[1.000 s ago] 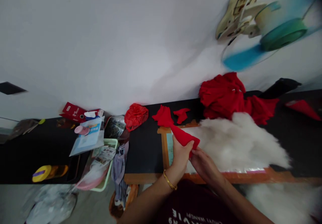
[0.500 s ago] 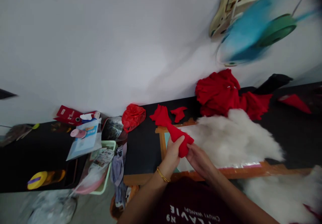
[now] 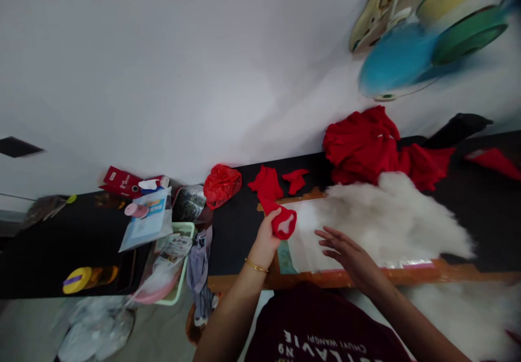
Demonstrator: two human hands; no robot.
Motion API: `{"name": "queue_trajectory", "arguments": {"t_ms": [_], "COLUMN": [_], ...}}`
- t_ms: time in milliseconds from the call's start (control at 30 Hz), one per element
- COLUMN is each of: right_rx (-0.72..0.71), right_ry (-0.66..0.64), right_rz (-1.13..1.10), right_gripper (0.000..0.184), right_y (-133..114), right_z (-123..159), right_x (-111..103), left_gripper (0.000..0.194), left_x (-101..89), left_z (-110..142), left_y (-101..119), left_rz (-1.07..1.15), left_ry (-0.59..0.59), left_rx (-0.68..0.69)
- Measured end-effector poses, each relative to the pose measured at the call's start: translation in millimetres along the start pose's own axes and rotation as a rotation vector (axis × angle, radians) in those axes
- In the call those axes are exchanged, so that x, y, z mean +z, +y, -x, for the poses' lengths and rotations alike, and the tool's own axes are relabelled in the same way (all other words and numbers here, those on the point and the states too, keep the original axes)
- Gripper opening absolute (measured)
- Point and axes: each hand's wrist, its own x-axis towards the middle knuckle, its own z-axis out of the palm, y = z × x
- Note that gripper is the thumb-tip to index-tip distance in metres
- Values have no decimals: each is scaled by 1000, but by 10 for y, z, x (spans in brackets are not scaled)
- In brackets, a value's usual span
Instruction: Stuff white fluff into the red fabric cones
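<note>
Grips red pouch (image 3: 286, 224) with left hand (image 3: 266, 238), long axis seemingly slanting away leftward, mouth toward right hand (image 3: 347, 251); holds latter's fingers open, nearest white fluff (image 3: 391, 221).

I look down and forward from the head, with the left hand (image 3: 266, 236) and right hand (image 3: 345, 251) close, over the black table (image 3: 234, 237) to the far wall (image 3: 183, 80).

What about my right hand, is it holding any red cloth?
No, your left hand grips the red cloth piece, while your right hand is open with a gap between it and the cloth.
</note>
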Motion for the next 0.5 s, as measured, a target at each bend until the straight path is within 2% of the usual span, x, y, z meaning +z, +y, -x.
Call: {"name": "queue_trajectory", "arguments": {"t_ms": [67,167,367,433,500], "right_rx": [-41,-97,-186,-264,-405], "right_ry": [36,-11,-62,-55,-55], "right_rz": [24,54,170,268,417], "right_gripper": [45,40,39,37,30], "right_y": [-6,0,53,60,59], "right_z": [-9,-10,-16,-23,-25], "right_x": [-17,97,285,334,412], "left_gripper": [24,26,25,25,26], "left_x": [-31,-80,-241,-220,-142], "left_z": [-33,-45,135,177,191], "left_y": [22,-9,14,14,-14], "left_rz": [-6,-41,-158,-198,-188], "left_ry": [-1,23,14,29,36], "left_rx": [-14,27,171,213,204]}}
